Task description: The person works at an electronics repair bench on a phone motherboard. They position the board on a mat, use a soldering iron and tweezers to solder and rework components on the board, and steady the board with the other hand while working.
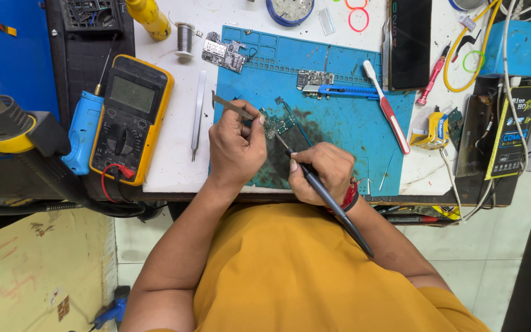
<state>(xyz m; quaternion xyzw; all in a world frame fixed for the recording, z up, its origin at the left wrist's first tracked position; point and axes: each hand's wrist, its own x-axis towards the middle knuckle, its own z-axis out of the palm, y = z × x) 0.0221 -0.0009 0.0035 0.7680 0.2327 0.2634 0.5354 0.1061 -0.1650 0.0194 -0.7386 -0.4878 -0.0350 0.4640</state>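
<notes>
Surface: white workbench (173, 154) is seen across the upper half of the frame, with a blue work mat (351, 123) laid at its centre.
Left hand: left hand (236, 147) is placed at frame centre, fingers closed narrowly on metal tweezers (233, 108) whose tips are pointed toward the small circuit board (278, 125).
Right hand: right hand (319, 172) is found just right of centre, fingers wrapped around a dark soldering iron (327, 195), its tip brought up to the board.
Board location: small circuit board is lying on the mat, just above and between both hands, on a darkened patch.
Left of mat: yellow multimeter (129, 117) and a spare pair of tweezers (198, 114) are noted.
Right of mat: toothbrush (387, 107) is laid diagonally, and a blue cutter (339, 92) is set near the top.
</notes>
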